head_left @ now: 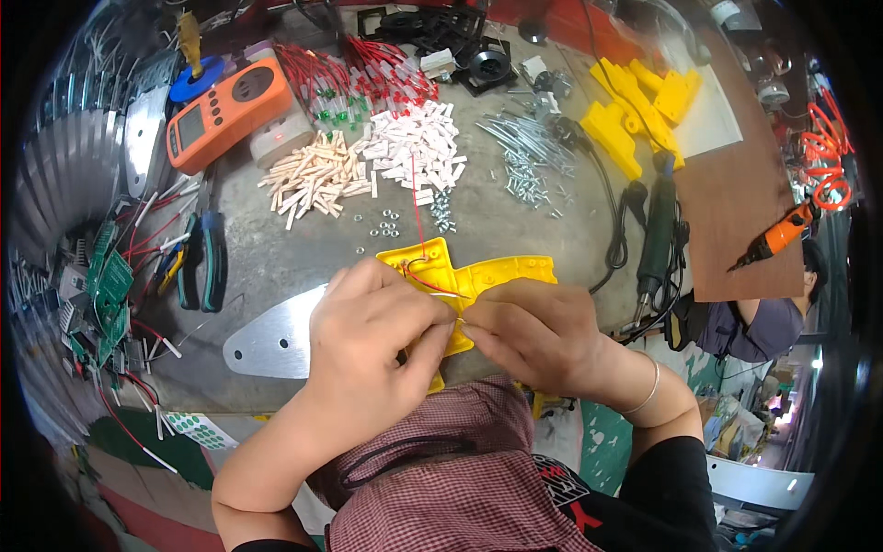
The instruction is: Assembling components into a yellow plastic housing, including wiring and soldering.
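Observation:
My left hand and my right hand meet at the fingertips over a yellow plastic tool housing half, close to the table's near edge. Both are closed in a pinch. A tiny, thin piece shows between the fingertips, too small to name. Inside the housing a red wire curves toward my fingers and ends in a white sleeve. A thin red wire also runs up from the housing toward the piles. Under my left hand lies a pointed metal blade plate with holes; the hand hides its right end.
Piles of white sleeves, beige sticks and screws lie beyond. An orange multimeter, pliers and circuit boards are at left. A green-handled soldering iron and yellow housings are at right, near another person.

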`<state>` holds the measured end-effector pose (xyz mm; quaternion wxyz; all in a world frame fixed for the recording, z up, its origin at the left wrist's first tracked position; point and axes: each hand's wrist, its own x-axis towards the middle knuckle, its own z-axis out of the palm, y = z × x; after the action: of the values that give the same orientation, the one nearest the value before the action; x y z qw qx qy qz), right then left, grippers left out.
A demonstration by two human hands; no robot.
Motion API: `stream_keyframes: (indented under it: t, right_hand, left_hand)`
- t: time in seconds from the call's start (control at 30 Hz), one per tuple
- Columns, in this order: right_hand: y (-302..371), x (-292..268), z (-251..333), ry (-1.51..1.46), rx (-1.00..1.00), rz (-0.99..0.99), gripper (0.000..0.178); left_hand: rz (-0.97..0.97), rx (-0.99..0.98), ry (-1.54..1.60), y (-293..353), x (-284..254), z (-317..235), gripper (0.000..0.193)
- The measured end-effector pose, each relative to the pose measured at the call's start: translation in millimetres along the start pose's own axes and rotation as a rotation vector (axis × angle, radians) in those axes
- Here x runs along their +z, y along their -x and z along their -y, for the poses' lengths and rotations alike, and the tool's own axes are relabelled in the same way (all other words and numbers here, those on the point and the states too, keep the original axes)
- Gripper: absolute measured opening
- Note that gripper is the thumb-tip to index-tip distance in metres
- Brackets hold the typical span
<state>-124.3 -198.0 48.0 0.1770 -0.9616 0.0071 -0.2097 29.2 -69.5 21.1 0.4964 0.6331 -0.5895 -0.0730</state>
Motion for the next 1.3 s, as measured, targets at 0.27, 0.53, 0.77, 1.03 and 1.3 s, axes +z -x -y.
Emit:
stream_keyframes:
  t: [0.27, 0.53, 0.77, 1.03, 1.3]
  right_hand:
    - [-9.8, -6.3, -15.6, -1.391, 1.129, 0.521, 0.013]
    - [11.0, 8.2, 2.4, -0.089, 0.136, 0.017, 0.014]
    - [-3.4, -20.4, -15.8, -0.568, 0.413, 0.058, 0.017]
    - [-1.1, -53.5, -66.1, -1.06, 0.948, 0.28, 0.013]
    - [3.6, -50.8, -76.7, -0.416, 0.503, 0.292, 0.008]
  left_hand:
    - [0.003, 0.117, -0.116, 1.6, 2.6, 0.4, 0.016]
    - [0.06, 0.005, -0.009, -4.0, 0.7, -3.0, 0.017]
    - [0.069, 0.119, -0.16, -2.5, 1.9, -4.5, 0.022]
    - [0.097, 0.134, -0.229, 7.7, -8.0, -1.8, 0.022]
    - [0.101, 0.012, -0.06, -8.9, -27.4, -0.4, 0.021]
